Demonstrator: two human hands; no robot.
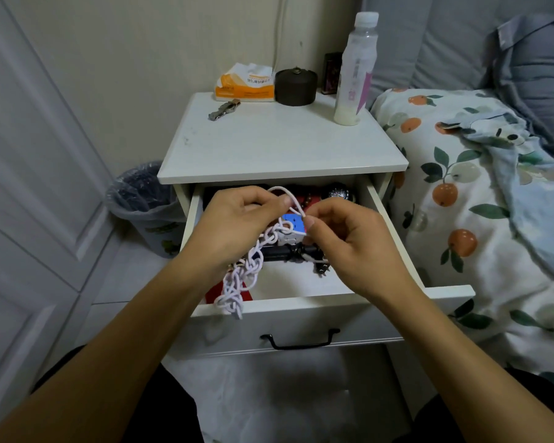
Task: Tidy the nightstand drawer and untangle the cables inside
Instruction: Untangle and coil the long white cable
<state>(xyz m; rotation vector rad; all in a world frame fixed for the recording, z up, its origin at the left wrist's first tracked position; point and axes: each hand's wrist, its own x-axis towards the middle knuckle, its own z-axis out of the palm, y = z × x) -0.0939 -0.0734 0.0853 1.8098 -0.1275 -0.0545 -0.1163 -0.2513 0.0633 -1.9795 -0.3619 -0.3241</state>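
Note:
The white nightstand drawer is pulled out below me. Above it I hold a knotted white cable whose chained tangle hangs down over the drawer's front left edge. My left hand grips the cable's upper part, with a loop rising above the thumb. My right hand pinches the same cable between thumb and forefinger, just right of the loop. Inside the drawer lie a blue cube-like object, a black cable with a plug, something red and a wristwatch at the back.
On the nightstand top stand a tissue pack, a dark round jar, a plastic bottle and a metal watch band. A lined bin sits at left, a bed with a fruit-print quilt at right.

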